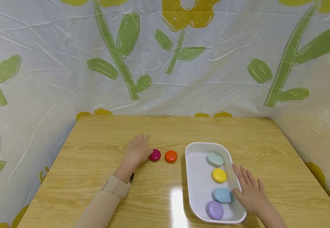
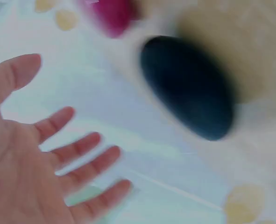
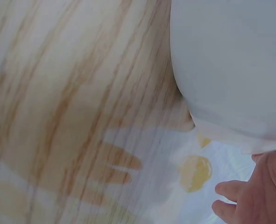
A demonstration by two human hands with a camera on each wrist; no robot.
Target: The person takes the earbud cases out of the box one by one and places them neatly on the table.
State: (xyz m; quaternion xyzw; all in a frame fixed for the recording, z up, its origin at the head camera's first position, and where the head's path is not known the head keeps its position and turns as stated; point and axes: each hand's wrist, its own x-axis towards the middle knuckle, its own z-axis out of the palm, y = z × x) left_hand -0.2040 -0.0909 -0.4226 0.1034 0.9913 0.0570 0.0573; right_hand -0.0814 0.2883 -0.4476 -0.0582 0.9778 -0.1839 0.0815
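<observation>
My left hand (image 1: 137,150) is spread with straight fingers, its thumb right at the edge of a glossy magenta rounded piece (image 1: 155,155). An orange round piece (image 1: 171,156) lies just right of that one. In the left wrist view, a dark blue oval piece (image 2: 187,88) shows blurred beyond the spread fingers. Only a dark sliver peeks out beside the left cuff in the head view. Beside the white tray's right wall, my right hand (image 1: 250,193) has its fingers extended, with fingertips and thumb at the rim. The white tray (image 1: 194,177) stands right of the loose pieces.
Inside the tray lie a pale green oval piece (image 1: 214,159), a yellow round one (image 1: 219,175), a blue one with a squared end (image 1: 222,195) and a purple one (image 1: 214,210). A flower-printed sheet (image 1: 219,82) hangs around the wooden table (image 1: 119,125).
</observation>
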